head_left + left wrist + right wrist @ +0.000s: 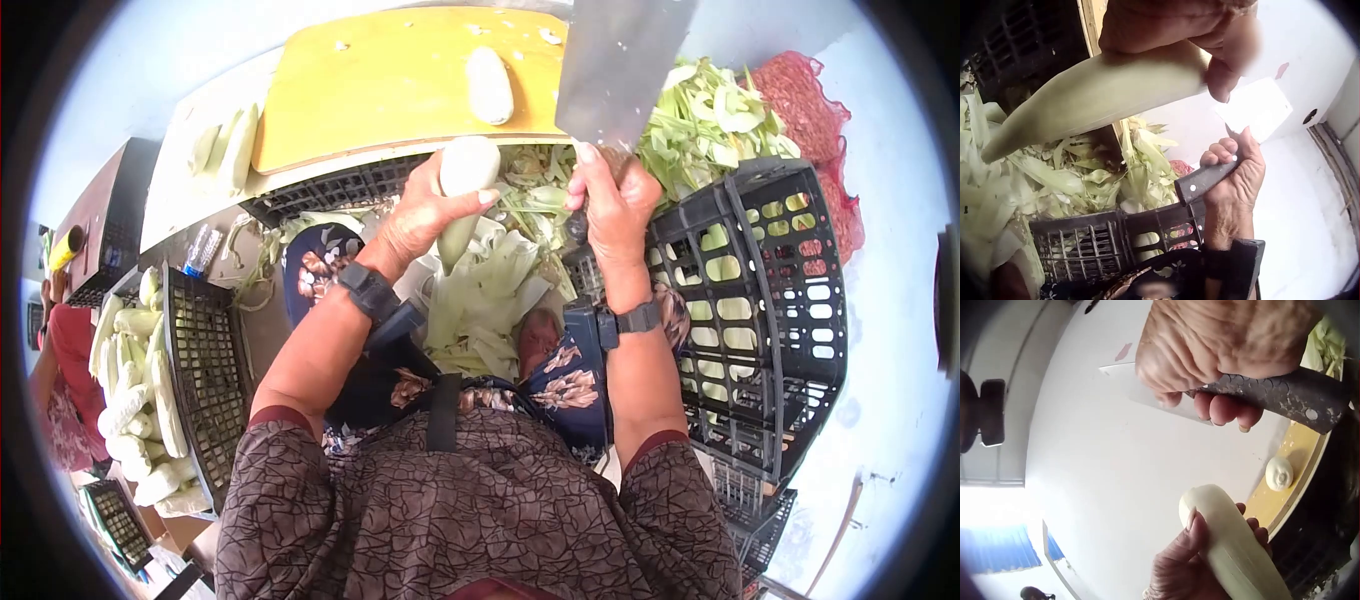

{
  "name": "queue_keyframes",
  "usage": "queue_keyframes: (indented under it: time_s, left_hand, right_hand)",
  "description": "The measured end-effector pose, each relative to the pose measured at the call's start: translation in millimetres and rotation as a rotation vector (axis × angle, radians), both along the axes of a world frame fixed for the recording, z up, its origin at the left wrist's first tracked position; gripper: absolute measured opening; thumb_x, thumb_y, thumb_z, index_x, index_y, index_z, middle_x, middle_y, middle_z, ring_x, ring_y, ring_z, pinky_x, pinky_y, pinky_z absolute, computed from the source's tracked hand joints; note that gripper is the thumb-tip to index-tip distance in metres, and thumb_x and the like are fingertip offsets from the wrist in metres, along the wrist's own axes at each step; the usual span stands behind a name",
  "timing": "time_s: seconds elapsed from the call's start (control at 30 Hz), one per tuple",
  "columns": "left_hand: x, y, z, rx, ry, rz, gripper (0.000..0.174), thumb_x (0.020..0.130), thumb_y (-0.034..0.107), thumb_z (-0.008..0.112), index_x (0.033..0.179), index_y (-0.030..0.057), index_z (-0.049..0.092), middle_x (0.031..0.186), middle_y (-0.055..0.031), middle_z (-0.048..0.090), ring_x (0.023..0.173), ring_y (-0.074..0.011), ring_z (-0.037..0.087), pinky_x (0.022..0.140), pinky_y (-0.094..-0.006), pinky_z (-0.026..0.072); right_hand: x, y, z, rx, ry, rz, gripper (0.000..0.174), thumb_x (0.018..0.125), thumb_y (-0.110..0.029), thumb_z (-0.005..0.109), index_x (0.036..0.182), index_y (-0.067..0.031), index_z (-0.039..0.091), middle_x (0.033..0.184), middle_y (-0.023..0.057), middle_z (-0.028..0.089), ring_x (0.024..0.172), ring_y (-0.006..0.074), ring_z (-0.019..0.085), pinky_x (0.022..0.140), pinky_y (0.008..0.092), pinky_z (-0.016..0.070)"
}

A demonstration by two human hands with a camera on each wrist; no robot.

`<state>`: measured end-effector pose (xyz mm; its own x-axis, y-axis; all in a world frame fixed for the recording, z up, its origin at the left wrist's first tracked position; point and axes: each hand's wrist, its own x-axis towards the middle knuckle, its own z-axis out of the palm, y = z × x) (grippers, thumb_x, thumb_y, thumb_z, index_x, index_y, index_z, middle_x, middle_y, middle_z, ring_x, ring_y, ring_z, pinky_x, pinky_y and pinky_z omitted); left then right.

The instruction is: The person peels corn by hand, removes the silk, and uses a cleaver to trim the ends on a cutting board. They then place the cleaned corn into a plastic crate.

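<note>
My left hand (415, 215) grips a pale green ear of corn (468, 170) in its husk, its blunt end up and its narrow end pointing down. In the right wrist view the left thumb lies along that blunt end of the ear (1235, 544). My right hand (618, 205) holds a cleaver by its dark riveted handle (1200, 181), fingers wrapped round it. The broad blade (620, 70) is raised, apart from the ear. Another pale ear (490, 87) lies on the yellow cutting board (370, 80) ahead.
Stripped husks (480, 290) are heaped between the knees. At right stands a black crate (750, 330), with more husks (715, 115) and a red mesh sack (800, 100) beyond. On the left, a crate (205, 340) holds several ears (135, 400). More ears (235, 150) lie beside the board.
</note>
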<state>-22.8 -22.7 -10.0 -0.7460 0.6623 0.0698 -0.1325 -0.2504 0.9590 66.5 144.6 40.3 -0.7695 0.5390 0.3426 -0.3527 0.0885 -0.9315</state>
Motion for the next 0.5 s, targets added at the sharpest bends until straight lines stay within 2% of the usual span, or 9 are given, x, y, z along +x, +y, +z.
queue_keyframes:
  time_s: [0.07,0.13,0.17,0.2,0.27,0.4,0.43,0.5]
  left_hand:
    - [1.5,0.2,4.6,-0.076,0.075,0.046,0.065,0.063,0.015,0.078,0.117,0.0000,0.046,0.106,-0.0072,0.055,0.097,-0.0142,0.051,0.086,-0.0272,0.0429]
    - [0.3,1.7,-0.9,-0.061,0.093,0.048,0.067,0.062,0.017,0.079,0.117,0.0003,0.046,0.106,-0.0071,0.055,0.098,-0.0140,0.051,0.087,-0.0273,0.0420]
    - [-1.9,1.3,-3.7,-0.093,0.138,0.056,0.070,0.060,0.018,0.081,0.118,0.0007,0.045,0.107,-0.0072,0.054,0.099,-0.0143,0.050,0.089,-0.0276,0.0405]
    - [-1.2,1.2,-3.3,-0.088,0.156,0.061,0.071,0.060,0.019,0.081,0.118,0.0011,0.045,0.108,-0.0073,0.054,0.100,-0.0144,0.049,0.090,-0.0278,0.0392]
    - [-2.6,1.0,-5.6,-0.075,0.146,0.021,0.074,0.060,0.015,0.079,0.122,0.0004,0.041,0.110,-0.0055,0.051,0.103,-0.0149,0.046,0.093,-0.0280,0.0359]
    - [-1.3,-0.1,0.1,-0.063,0.107,0.006,0.072,0.060,0.014,0.078,0.122,-0.0004,0.042,0.109,-0.0058,0.051,0.103,-0.0150,0.046,0.092,-0.0277,0.0363]
    - [-2.1,0.5,-2.9,-0.039,0.139,0.027,0.063,0.064,0.014,0.076,0.117,0.0010,0.045,0.107,-0.0066,0.054,0.097,-0.0147,0.051,0.087,-0.0274,0.0411]
    - [-1.0,-1.6,-2.7,-0.019,0.071,0.013,0.061,0.065,0.014,0.075,0.117,0.0010,0.046,0.106,-0.0063,0.055,0.097,-0.0145,0.051,0.086,-0.0273,0.0418]
  right_hand:
    - [3.6,-1.5,0.8,0.037,0.022,0.005,0.012,0.081,-0.011,0.063,0.081,0.0006,0.059,0.060,0.0011,0.055,0.048,0.0055,0.048,0.043,0.0190,0.0402]
    - [4.2,-1.6,-3.7,0.404,0.061,-0.079,0.015,0.079,-0.010,0.064,0.086,0.0024,0.060,0.063,0.0012,0.056,0.051,0.0049,0.049,0.046,0.0199,0.0404]
    - [5.6,-4.5,-5.4,0.413,-0.013,-0.088,0.019,0.077,-0.009,0.065,0.091,0.0031,0.060,0.065,0.0019,0.058,0.054,0.0056,0.049,0.049,0.0212,0.0409]
    - [5.7,-12.7,2.8,0.561,-0.002,-0.116,0.019,0.076,-0.008,0.065,0.092,0.0019,0.061,0.065,0.0021,0.058,0.056,0.0063,0.050,0.050,0.0216,0.0417]
    - [4.5,-17.7,0.2,0.630,-0.013,-0.086,0.018,0.075,-0.006,0.065,0.090,0.0017,0.061,0.065,0.0028,0.058,0.056,0.0067,0.050,0.051,0.0212,0.0414]
    - [7.8,-18.1,-2.3,0.585,-0.081,0.035,0.015,0.077,-0.007,0.065,0.088,0.0022,0.060,0.066,0.0014,0.059,0.056,0.0074,0.051,0.051,0.0217,0.0422]
    - [8.3,-15.9,-4.8,0.409,-0.110,0.057,0.014,0.078,-0.007,0.065,0.087,0.0017,0.060,0.065,0.0006,0.058,0.054,0.0073,0.051,0.049,0.0215,0.0418]
    - [12.4,-22.3,4.1,0.059,-0.133,0.114,0.011,0.079,-0.010,0.065,0.083,0.0000,0.061,0.062,-0.0012,0.055,0.047,0.0054,0.047,0.041,0.0202,0.0385]
